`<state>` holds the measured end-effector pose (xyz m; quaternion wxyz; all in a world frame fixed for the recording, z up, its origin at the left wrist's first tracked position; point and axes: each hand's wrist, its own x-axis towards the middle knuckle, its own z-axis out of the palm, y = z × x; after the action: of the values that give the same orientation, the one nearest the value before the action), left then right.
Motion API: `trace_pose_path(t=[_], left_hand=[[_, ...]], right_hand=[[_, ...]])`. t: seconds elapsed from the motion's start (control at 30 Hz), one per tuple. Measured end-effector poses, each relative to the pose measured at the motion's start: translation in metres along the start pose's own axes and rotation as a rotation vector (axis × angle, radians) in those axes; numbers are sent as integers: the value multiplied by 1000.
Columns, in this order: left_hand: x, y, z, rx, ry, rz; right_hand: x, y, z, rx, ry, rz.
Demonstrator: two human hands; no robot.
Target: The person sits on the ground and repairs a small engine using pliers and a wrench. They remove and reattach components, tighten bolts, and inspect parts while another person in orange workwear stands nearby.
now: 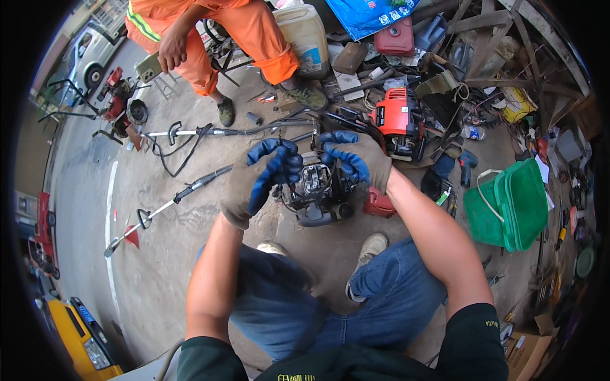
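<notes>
A small black engine (321,206) with its metal top exposed sits on the concrete between my feet. My left hand (260,178), in a grey and blue glove, is at its upper left, fingers curled in a pinch around something small and hard to make out. My right hand (356,159), gloved alike, is at its upper right, fingers bent together over the engine's top edge; what they hold is hidden or too small to name. Beside the engine, under my right forearm, lies a red object (377,204).
A red engine (397,117), blue drill (469,166) and green bucket (508,209) stand rightward. Long poles (166,204) lie leftward. A person in orange trousers (267,44) holds a phone (149,66) at the top. Wooden frames and piled parts crowd the upper right; vehicles stand far left.
</notes>
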<state>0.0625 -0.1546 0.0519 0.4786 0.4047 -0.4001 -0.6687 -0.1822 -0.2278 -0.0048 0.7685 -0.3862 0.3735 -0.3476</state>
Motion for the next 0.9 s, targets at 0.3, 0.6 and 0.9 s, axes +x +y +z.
trace_pose_path(t=[0.3,0.6,0.9], left_hand=[[7,-7,7,642,96,162],[9,15,11,759,72,189],[0,22,-28,719,158,39]], right_hand=[[-27,-31,20,-827,-3,-483],[-31,-43,32,-824,-13,-419],[-43,-57,2,-507,144,-186]])
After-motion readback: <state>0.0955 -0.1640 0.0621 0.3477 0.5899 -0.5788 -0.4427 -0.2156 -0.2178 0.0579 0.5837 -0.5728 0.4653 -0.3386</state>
